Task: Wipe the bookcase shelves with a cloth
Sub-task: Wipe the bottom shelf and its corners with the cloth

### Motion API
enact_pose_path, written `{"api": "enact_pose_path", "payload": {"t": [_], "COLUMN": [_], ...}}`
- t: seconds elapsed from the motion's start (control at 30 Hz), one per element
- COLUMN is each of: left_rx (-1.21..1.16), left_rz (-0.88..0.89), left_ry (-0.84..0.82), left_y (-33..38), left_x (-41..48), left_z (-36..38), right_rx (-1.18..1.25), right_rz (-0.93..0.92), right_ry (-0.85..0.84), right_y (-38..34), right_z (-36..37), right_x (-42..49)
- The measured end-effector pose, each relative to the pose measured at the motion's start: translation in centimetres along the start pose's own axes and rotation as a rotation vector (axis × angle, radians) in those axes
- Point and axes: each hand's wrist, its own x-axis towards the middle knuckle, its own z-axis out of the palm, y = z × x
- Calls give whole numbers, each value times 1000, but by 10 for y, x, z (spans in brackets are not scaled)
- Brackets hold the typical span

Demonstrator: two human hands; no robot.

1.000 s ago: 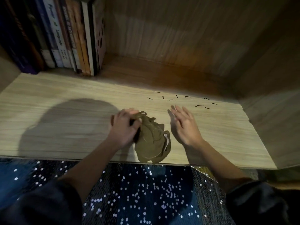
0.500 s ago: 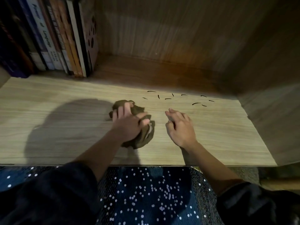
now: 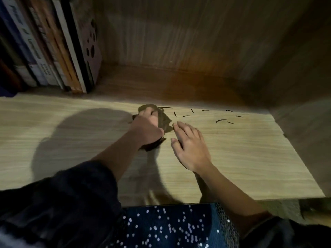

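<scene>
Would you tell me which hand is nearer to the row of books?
Left. The left hand, gripping the cloth, lies right of the books; the right hand rests farther right.

A row of books (image 3: 53, 51) stands upright at the back left, and the last book on the right (image 3: 90, 45) has dark round spots on its cover. Small thin black bits (image 3: 221, 120) lie scattered right of the middle. Dark blue fabric with sparkly white dots (image 3: 170, 228) fills the bottom.
</scene>
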Motion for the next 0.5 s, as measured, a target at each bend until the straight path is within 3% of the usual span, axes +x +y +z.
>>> {"api": "enact_pose_path", "payload": {"t": [0.13, 0.3, 0.5], "left_rx": [136, 178, 220], "left_rz": [219, 144, 275], "left_ry": [-81, -76, -94], "left_y": [-33, -29, -35], "left_x": [-27, 4, -16], "left_z": [-11, -17, -11], "right_rx": [41, 70, 93], "right_rz": [18, 25, 32], "right_ry": [-16, -10, -16], "right_y": [3, 1, 1], "right_z": [-1, -1, -2], "right_x": [0, 0, -1]}}
